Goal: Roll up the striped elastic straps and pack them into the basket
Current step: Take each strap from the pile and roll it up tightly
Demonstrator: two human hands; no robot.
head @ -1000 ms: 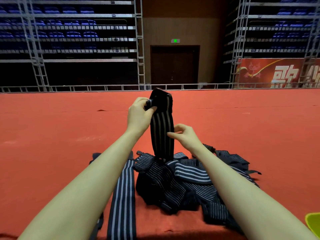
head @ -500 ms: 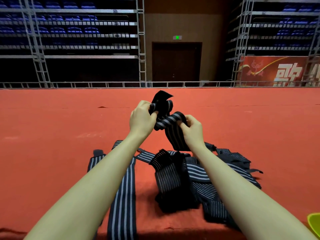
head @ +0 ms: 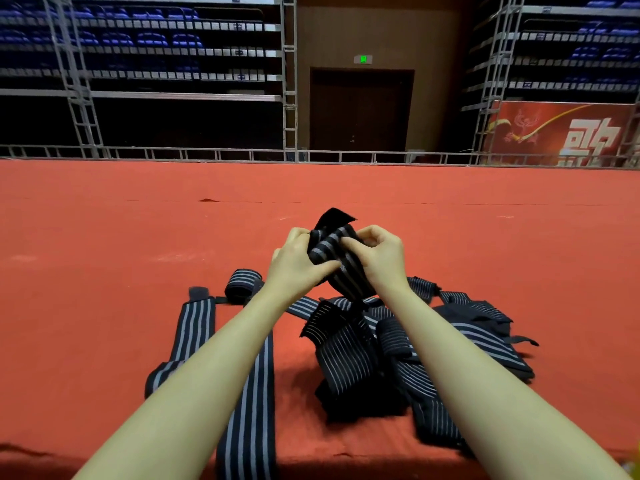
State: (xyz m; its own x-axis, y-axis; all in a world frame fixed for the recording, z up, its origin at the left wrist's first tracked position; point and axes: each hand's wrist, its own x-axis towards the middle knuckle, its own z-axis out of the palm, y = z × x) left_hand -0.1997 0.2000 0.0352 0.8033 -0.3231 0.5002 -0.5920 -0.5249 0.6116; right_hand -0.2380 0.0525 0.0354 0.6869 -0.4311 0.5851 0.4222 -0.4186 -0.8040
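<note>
Both hands work above the red carpeted floor (head: 104, 271). The left hand (head: 294, 265) and right hand (head: 381, 258) each curl fingers around a dark elastic strap with grey stripes (head: 329, 249), partly wound, its tail hanging into the tangled pile of similar striped straps (head: 398, 348). A finished striped roll (head: 242, 285) sits left of the pile. At the lower right corner a yellow-green sliver shows, possibly the basket.
</note>
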